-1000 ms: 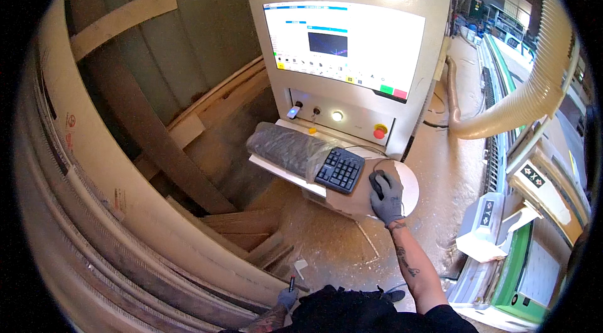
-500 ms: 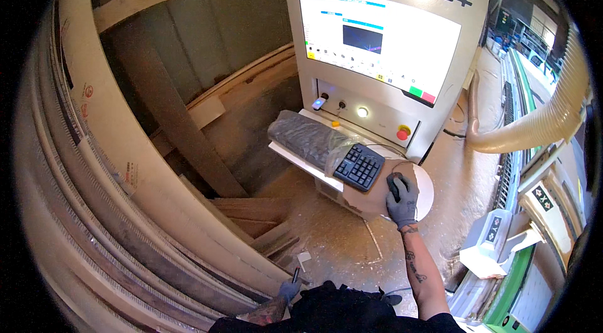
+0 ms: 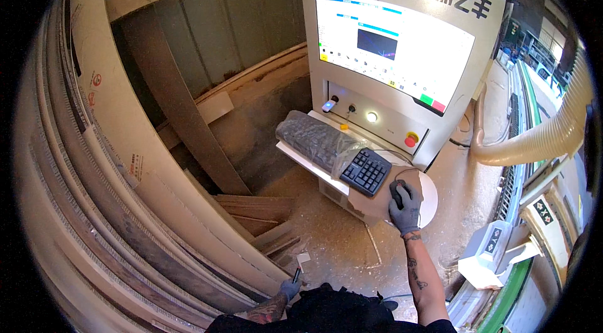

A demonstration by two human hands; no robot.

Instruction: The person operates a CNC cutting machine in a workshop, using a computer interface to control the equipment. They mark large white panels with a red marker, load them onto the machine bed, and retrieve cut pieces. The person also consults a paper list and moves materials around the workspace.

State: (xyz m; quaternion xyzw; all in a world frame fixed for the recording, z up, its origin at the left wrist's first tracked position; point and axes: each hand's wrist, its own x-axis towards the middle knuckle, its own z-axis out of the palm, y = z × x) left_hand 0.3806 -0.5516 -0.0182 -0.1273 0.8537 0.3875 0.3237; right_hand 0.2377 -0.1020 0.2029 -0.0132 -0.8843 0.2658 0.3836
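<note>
- Right hand: gloved in grey, arm stretched forward, palm down on a dark mouse. The fingers are curled over the mouse and cover most of it; only its far end shows.
- Mouse: sits on a round white pad at the right end of the console shelf, just right of the keyboard.
- Keyboard: black, lying at an angle across the shelf. Clear plastic film wraps its left part; the number block at its right end is bare.
- Left hand: gloved, low beside the body at the bottom edge of the view. The fingers are closed on a small dark object that points upward. What the object is cannot be told.
- Console: white cabinet standing straight ahead, with a lit screen above the shelf. Below the screen sit a red round button, a lit white lamp and smaller knobs.
- Boards: long curved wood panels lean in a stack on the left, well apart from both hands.
- Floor: covered in sawdust, with short offcuts piled near the console base.
- Hose: a beige ribbed duct runs along the right side.
</note>
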